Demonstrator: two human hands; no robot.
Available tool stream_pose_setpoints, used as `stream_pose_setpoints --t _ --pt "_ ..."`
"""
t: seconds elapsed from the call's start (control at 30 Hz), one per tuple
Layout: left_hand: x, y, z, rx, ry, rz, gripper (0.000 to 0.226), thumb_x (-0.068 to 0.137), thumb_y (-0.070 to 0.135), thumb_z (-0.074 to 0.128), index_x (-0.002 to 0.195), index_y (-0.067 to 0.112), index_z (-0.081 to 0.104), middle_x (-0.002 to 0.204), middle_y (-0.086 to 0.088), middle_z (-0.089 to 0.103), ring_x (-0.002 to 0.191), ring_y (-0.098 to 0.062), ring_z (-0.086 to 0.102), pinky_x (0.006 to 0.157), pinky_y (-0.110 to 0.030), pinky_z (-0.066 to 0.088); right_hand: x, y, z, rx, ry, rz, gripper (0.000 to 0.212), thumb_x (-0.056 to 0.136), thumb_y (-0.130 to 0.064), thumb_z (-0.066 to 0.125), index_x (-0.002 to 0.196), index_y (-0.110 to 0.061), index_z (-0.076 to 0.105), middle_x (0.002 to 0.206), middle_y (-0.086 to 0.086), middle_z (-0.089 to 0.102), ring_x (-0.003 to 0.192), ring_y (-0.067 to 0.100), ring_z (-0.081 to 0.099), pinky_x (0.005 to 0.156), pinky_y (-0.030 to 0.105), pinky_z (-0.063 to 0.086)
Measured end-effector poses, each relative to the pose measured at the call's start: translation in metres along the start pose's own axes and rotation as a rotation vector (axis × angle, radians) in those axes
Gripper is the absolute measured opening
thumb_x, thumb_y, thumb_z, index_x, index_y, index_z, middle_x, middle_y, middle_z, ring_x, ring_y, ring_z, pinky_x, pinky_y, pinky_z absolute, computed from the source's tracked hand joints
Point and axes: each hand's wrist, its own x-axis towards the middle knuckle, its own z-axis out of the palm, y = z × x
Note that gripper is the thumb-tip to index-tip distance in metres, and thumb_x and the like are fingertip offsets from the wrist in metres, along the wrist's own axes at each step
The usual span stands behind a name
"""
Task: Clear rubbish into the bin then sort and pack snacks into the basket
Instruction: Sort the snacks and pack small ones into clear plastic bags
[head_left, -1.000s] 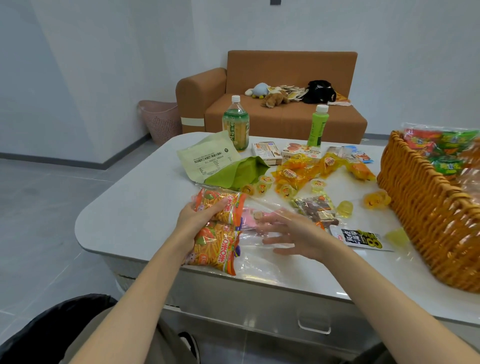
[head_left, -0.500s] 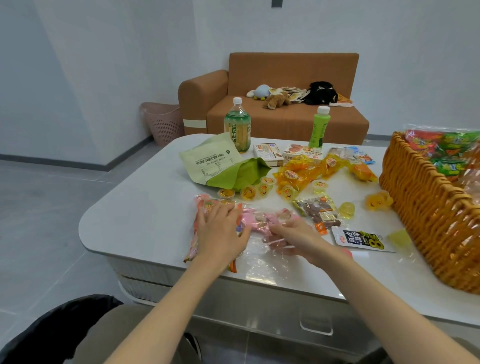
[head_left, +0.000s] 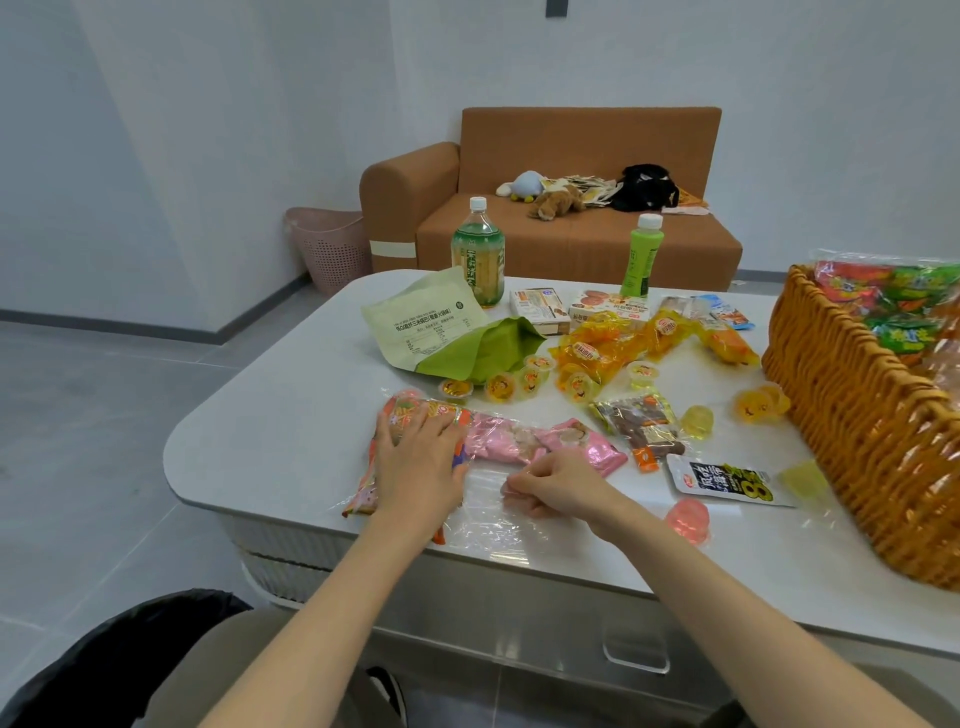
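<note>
**White tabletop strewn with snacks: you are working at the clear film**

White tabletop carries the whole job, with loose packets across its middle and the wicker basket at its right edge, already part filled. Your left hand lies flat, fingers straight, pressing down on the orange snack pack near the front edge. Your right hand is just beside it, fingers curled and seemingly pinching the clear film that spreads under both hands. The pink pack lies between your hands, touching the orange one.

This looks like the rubbish step: freeing loose wrapping from the packs. Whether the film encloses them or only lies beneath, you cannot tell from here. Next, keep the packs pinned and draw the film toward you, then drop it into the black bin bag by your left knee. Pull gently, as the jelly cups sit near.
</note>
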Motion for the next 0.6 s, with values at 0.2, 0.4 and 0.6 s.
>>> stream_pose_setpoints --t 0.2,0.4,0.6 --pt "0.001 -0.022 -0.004 0.062 -0.02 -0.037 0.048 0.096 0.019 0.048 0.141 0.034 0.041 0.152 0.012 0.034 0.148 -0.017 0.011 0.114 -0.056 -0.003 0.007 -0.004 -0.001 -0.239 0.167 -0.166 0.011 0.09 -0.009 0.06 0.086 -0.008 0.07 0.072 0.001 0.068 0.06 0.011 0.062 0.063 0.026 0.054" --pt "0.001 -0.039 -0.005 0.066 -0.031 -0.058 0.051 0.099 0.009 0.04 0.145 0.032 0.037 0.155 0.007 0.031 0.148 -0.02 0.011 0.115 -0.054 -0.002 0.025 -0.004 -0.007 -0.507 0.426 -0.412 0.025 0.093 -0.011 0.054 0.117 -0.013 0.062 0.11 0.002 0.063 0.105 0.019 0.057 0.084 0.03 0.044" --pt "-0.001 -0.042 -0.01 -0.036 -0.098 -0.013 0.057 0.095 0.007 0.039 0.147 0.03 0.031 0.157 0.008 0.026 0.148 -0.018 0.009 0.117 -0.051 -0.003 0.05 0.003 0.002 -0.731 0.082 -0.39 0.048 0.101 -0.026 0.041 0.148 -0.023 0.032 0.143 0.01 0.043 0.135 0.028 0.033 0.108 0.041 0.029"
